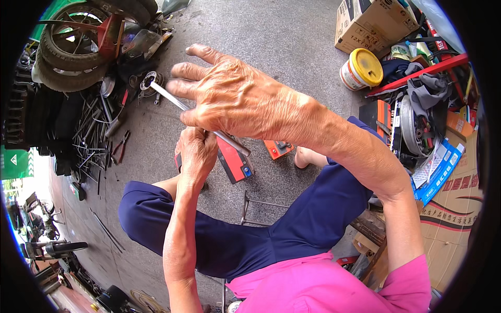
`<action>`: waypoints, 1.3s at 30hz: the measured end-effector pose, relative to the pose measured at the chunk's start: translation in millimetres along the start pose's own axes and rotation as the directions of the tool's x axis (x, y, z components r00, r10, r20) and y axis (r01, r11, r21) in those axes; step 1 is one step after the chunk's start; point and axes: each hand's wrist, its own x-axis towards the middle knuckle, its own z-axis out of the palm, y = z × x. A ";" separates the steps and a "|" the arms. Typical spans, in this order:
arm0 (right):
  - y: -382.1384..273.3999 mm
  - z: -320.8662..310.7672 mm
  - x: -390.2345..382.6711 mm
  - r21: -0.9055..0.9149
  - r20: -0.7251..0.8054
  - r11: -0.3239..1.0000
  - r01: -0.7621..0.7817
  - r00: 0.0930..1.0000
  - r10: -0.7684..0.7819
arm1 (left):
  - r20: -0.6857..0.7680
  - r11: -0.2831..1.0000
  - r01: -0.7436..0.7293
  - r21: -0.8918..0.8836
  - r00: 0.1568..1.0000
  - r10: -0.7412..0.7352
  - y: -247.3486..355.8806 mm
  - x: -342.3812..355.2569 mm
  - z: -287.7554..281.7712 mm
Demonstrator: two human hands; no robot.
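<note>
Right hand (229, 91): nearest us, it is pointing left, back upward; its fingers are standing apart, but we cannot tell whether the grip is pinching beneath.
Metal rod (229, 141): slanting under the right hand, its lower end is sitting above the red battery (229, 160) between the knees.
Left hand (195, 151): curling just below the right thumb; its fingertips are facing away, so we cannot tell what this grip is holding.
Good handling: we are judging it wise to be closing the fingers firmly round the rod, keeping both hands in line, and keeping bare metal off the battery's top.
Hidden middle: the right palm is covering part of the rod; the right forearm is partly covering an orange-red battery (278, 149).
Hard to make out: whether the rod's far end is touching the round metal part (145, 83) or only overlapping it in our view.
</note>
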 end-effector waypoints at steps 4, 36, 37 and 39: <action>-8.2 22.4 -1.9 0.004 -0.145 1.000 0.007 0.989 -0.006 | -0.057 0.991 -0.123 0.045 0.990 0.125 12.1 -5.0 0.8; -14.0 36.6 3.9 -0.161 -0.018 0.982 -0.093 0.996 0.092 | 0.098 0.983 -0.050 0.175 0.995 0.033 12.6 -20.6 16.4; -10.9 35.4 0.1 -0.184 -0.014 0.978 -0.094 0.996 0.093 | 0.109 0.980 -0.029 0.198 0.994 0.008 13.6 -18.8 19.1; -7.3 33.5 -5.5 -0.221 -0.008 0.971 -0.087 0.996 0.087 | 0.109 0.978 -0.026 0.205 0.994 0.003 16.8 -16.6 23.0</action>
